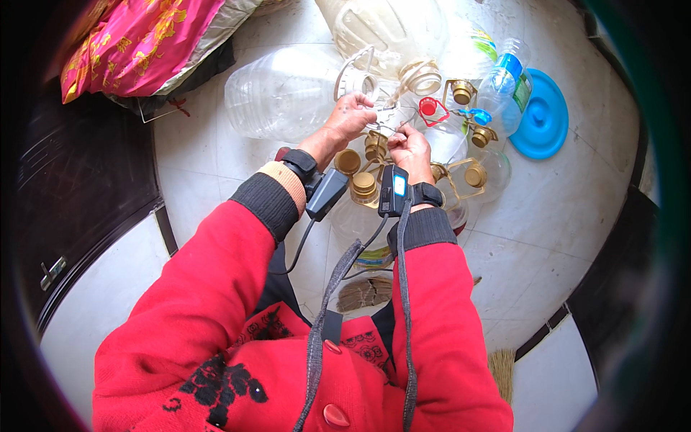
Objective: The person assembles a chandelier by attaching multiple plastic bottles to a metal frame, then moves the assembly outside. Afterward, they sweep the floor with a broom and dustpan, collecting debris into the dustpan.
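My left hand (348, 117) is closed, its thumb and fingers pinched on a thin pale cord (389, 128). Just to the right, my right hand (411, 150) also pinches the cord, which runs among the bottle necks. Left of my left hand lies a big clear plastic jug (277, 92) with a white ring handle (358, 72) at its neck. Beyond both hands is a larger cloudy jug (385, 32), its uncapped mouth toward me. Oil bottles with gold caps (364, 184) crowd close under my wrists. A red cap with a handle (429, 108) is right of my fingers.
Farther right are a clear bottle with a blue label (507, 68) and a round blue lid (541, 119) on the tiled floor (554, 209). A pink floral cloth bundle (144, 43) sits far left, above a dark door (79, 173). Broom bristles (501, 371) show lower right.
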The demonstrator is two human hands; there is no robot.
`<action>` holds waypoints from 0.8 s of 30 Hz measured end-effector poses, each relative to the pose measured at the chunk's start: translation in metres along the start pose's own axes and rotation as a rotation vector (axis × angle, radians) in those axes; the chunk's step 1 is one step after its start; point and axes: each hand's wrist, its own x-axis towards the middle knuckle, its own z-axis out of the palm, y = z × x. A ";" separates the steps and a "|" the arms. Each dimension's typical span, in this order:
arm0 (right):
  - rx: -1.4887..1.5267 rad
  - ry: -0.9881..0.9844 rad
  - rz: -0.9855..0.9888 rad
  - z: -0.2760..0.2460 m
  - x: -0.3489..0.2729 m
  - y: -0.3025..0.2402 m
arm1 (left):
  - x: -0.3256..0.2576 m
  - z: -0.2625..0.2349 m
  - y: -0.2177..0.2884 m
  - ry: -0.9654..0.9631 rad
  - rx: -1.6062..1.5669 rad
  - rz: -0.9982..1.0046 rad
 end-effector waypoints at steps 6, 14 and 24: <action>0.077 0.008 0.024 -0.005 0.008 0.003 | 0.002 -0.002 -0.001 0.016 0.010 0.023; 0.113 0.068 0.060 -0.004 0.011 0.003 | 0.005 -0.005 -0.006 -0.001 0.008 0.024; 0.112 0.041 0.013 -0.010 0.005 0.002 | 0.004 -0.008 -0.009 0.034 0.047 0.000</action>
